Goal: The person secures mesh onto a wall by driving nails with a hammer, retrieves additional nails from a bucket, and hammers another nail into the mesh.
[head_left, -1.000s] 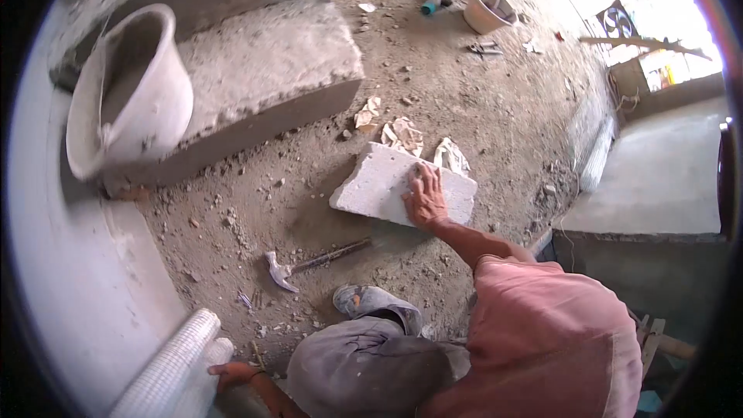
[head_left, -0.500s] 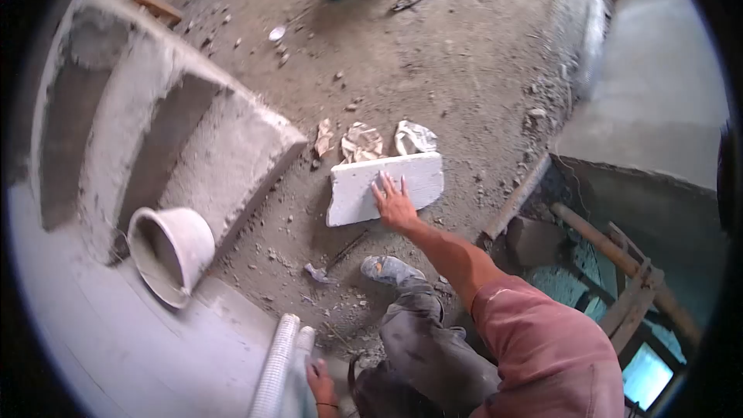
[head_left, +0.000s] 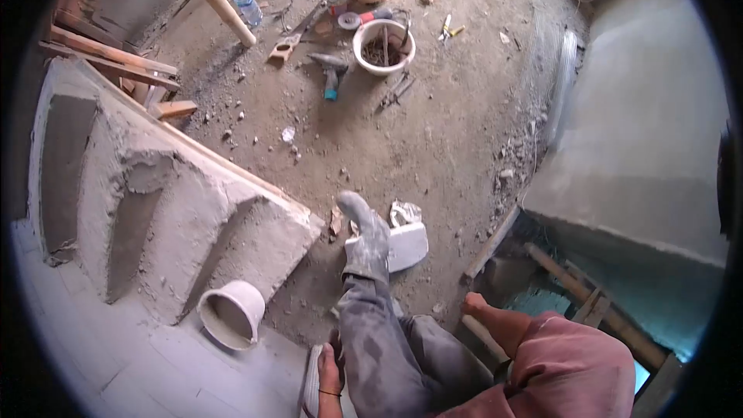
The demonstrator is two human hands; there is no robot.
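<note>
My left hand (head_left: 331, 371) is low beside my left leg, against a white ribbed pipe (head_left: 311, 379). Its thumb and fingers look fairly straight, though my leg partly covers them. My right hand (head_left: 474, 303) is closed on the right, by the wooden edging of the floor opening. Whether anything is inside it is hidden. Ahead, a white slab (head_left: 409, 248) lies on the dirt floor, partly covered by my raised boot (head_left: 364, 224); I cannot tell whether they touch. Crumpled paper (head_left: 405, 213) lies just beyond the slab.
Rough concrete steps (head_left: 186, 224) rise on the left, with a pale bucket (head_left: 232, 315) tipped beside them. At the right, a floor opening holds a wooden pole (head_left: 557, 269). Farther off are a tool bucket (head_left: 364, 58), a drill (head_left: 330, 73), a handsaw (head_left: 286, 46) and a water bottle (head_left: 247, 6).
My right hand has left the white slab, moved back to the right and closed. One boot has swung forward over the slab. The view has shifted, showing more of the floor ahead.
</note>
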